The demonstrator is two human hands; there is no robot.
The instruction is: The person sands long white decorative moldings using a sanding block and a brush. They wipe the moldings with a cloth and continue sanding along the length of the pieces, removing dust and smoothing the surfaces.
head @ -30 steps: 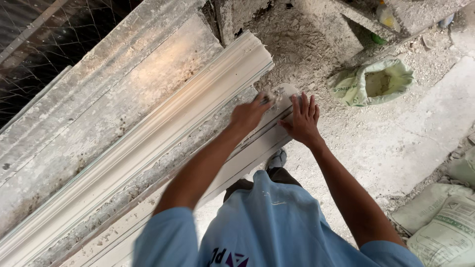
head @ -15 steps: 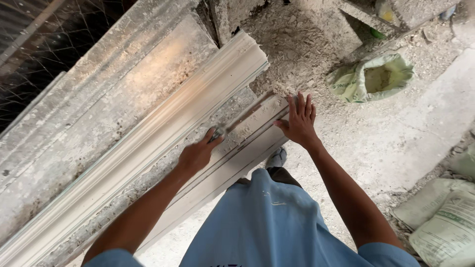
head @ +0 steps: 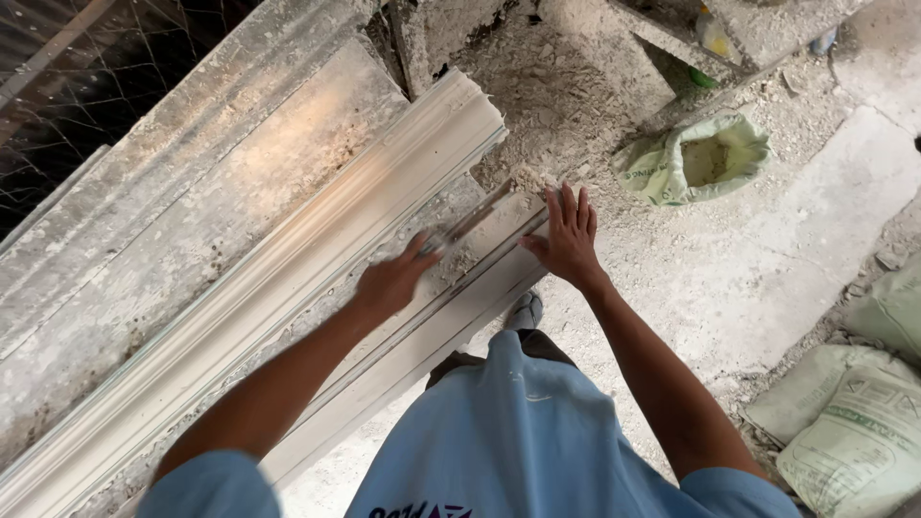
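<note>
Leftmost I see the long white plaster cornice moulding (head: 288,278) lying diagonally on the dusty bench. My left hand (head: 391,283) is curled around a thin metal scraper blade (head: 468,223), blurred, on the shorter white moulding strip (head: 451,317) beside it. My right hand (head: 568,240) lies flat, fingers spread, on that strip's end. Farther right sits an open green sack (head: 696,158).

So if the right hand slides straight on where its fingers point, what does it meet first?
The right hand points past the moulding's end; beyond it, probably the heap of pale rubble, though depth is unclear.
</note>
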